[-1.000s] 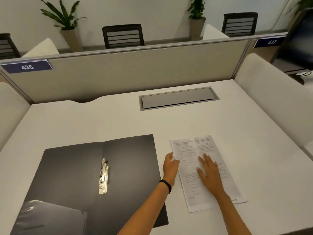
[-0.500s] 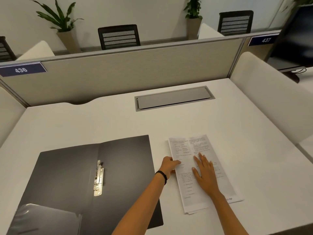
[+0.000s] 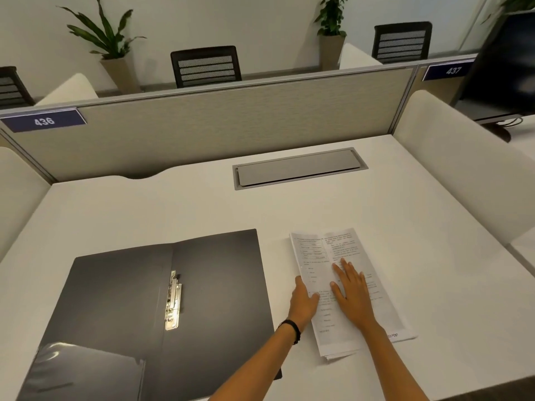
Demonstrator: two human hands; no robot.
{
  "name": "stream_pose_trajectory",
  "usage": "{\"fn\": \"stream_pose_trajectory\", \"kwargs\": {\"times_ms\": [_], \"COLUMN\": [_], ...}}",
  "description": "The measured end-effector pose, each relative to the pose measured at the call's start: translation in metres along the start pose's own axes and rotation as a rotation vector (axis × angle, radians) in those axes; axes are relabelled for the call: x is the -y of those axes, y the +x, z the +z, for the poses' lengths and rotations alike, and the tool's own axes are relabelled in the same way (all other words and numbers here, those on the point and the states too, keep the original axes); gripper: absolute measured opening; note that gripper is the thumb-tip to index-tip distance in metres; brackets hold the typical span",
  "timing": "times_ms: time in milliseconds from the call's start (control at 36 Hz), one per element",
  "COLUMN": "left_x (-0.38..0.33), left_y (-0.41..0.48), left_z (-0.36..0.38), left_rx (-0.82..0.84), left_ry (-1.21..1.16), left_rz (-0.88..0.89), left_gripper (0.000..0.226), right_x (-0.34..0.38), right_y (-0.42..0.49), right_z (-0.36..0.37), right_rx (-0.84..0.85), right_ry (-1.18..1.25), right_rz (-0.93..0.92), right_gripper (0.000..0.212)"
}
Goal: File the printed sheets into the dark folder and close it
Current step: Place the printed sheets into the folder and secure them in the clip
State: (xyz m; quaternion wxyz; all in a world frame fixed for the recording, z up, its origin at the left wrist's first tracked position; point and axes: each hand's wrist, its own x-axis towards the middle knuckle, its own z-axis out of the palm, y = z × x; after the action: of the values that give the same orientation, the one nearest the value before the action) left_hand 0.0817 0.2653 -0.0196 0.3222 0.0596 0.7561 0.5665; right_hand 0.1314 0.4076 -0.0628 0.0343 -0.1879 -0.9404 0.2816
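1. Landmark: dark grey plastic folder (image 3: 115,299), lying open and flat on the white desk top (image 3: 173,212). A silver metal spring clip (image 3: 173,301) sits on its centre fold, and a clear plastic pocket (image 3: 86,369) is in its near-left corner.
2. Stack of white printed paper sheets (image 3: 325,250): flat on the desk just right of the folder, outside it, with a narrow strip of desk between the two.
3. Right hand (image 3: 351,287): palm down, fingers straight and slightly spread, pressing flat on the top sheet. It grasps nothing.
4. Left hand (image 3: 302,299): at the stack's edge facing the folder. The thumb lies on the top sheet and the index finger runs along the paper edge. Whether any fingers reach under the sheets (grasp or mere touch) cannot be told.
5. Black wristband (image 3: 291,328) on the left wrist; that forearm crosses the folder's near-right corner.
6. Grey rectangular cable hatch (image 3: 298,167): recessed in the desk, beyond the folder and to its right.
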Motion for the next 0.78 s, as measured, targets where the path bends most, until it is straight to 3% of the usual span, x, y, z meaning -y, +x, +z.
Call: {"fn": "stream_pose_trajectory", "kwargs": {"times_ms": [111, 222, 556, 778], "left_x": [-0.001, -0.004, 0.011, 0.025], "left_y": [-0.003, -0.006, -0.025, -0.042], "left_z": [-0.005, -0.010, -0.087, -0.151], "left_rx": [0.018, 0.018, 0.050, -0.031], "left_ry": [0.006, -0.032, -0.215, -0.268], "left_rz": [0.037, 0.065, 0.081, 0.045], "left_gripper": [0.043, 0.041, 0.047, 0.045], "right_x": [0.002, 0.007, 0.036, 0.063], "right_y": [0.000, 0.001, 0.006, 0.014], "right_z": [-0.003, -0.010, -0.033, -0.027], "right_rx": [0.014, 0.015, -0.286, -0.018], "right_ry": [0.035, 0.219, 0.574, 0.774], "right_rz": [0.017, 0.045, 0.349, 0.363], "right_gripper": [0.051, 0.050, 0.049, 0.027]}}
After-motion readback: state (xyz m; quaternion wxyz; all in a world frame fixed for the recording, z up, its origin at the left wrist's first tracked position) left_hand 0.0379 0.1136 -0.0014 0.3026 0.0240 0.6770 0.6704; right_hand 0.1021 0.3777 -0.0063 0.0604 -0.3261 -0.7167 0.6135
